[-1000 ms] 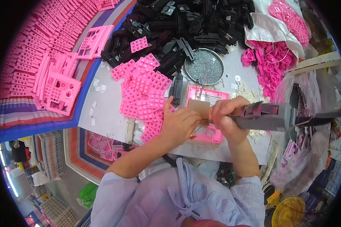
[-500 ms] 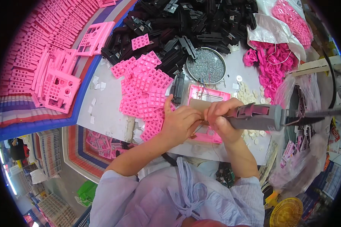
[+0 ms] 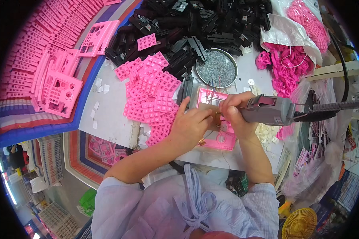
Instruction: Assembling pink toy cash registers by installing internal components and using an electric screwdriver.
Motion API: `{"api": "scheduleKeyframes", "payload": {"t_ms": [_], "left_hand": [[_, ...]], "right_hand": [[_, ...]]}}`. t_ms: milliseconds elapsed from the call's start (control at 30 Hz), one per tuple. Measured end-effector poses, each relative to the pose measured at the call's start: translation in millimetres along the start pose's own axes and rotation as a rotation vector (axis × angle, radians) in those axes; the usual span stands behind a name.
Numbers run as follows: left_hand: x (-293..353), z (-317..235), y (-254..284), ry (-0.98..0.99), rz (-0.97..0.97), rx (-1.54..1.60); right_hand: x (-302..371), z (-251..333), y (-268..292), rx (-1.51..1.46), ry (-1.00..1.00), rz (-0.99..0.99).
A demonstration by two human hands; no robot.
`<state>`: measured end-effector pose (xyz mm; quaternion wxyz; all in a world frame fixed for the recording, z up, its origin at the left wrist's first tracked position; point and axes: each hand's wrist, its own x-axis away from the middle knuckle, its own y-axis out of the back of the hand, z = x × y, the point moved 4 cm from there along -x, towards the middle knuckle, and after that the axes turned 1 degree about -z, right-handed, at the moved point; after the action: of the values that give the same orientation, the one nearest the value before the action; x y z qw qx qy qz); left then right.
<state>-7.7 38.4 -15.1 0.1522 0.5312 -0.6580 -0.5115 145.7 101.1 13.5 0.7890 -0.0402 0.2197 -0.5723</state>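
A grey electric screwdriver [image 3: 267,109], lying nearly level with its cord end to the right, is gripped in my right hand [image 3: 239,113]. Below its tip end is an open pink plastic casing [image 3: 221,144] holding a brown board [image 3: 205,106], with thin wires running across it. My left hand [image 3: 191,127] is over the casing's left side, fingers curled together and little finger raised. Whatever its fingertips pinch is hidden or too small to make out. A black module [image 3: 185,89] lies just beyond it.
Pink keypads [image 3: 151,99] are heaped on the left, beside stacked pink casings [image 3: 62,93]. Black modules [image 3: 175,36] pile up at the back, near a round dish of screws [image 3: 216,68]. White discs [image 3: 267,133] and a bag of pink parts [image 3: 289,67] are on the right.
My hands have drawn apart: the left has shifted slightly left, while the right has moved a little up and right with the screwdriver. More of the brown board shows between them.
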Motion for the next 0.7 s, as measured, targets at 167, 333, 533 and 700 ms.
{"api": "scheduleKeyframes", "payload": {"t_ms": [167, 333, 533, 700], "left_hand": [[-2, -5, 2, 0.027, 0.026, 0.03], [-3, -4, 1, -0.014, 0.052, 0.004], [-57, 9, 8, -0.005, 0.376, -0.033], [-177, 64, -17, -0.115, 0.04, -0.385]], "right_hand": [[0, 3, -7, 0.254, 0.033, 0.12], [-6, 3, -6, 0.408, 0.139, 0.162], [-30, 60, 4, -0.151, 0.177, 0.065], [-32, 83, 17, -0.046, 0.207, 0.019]]}}
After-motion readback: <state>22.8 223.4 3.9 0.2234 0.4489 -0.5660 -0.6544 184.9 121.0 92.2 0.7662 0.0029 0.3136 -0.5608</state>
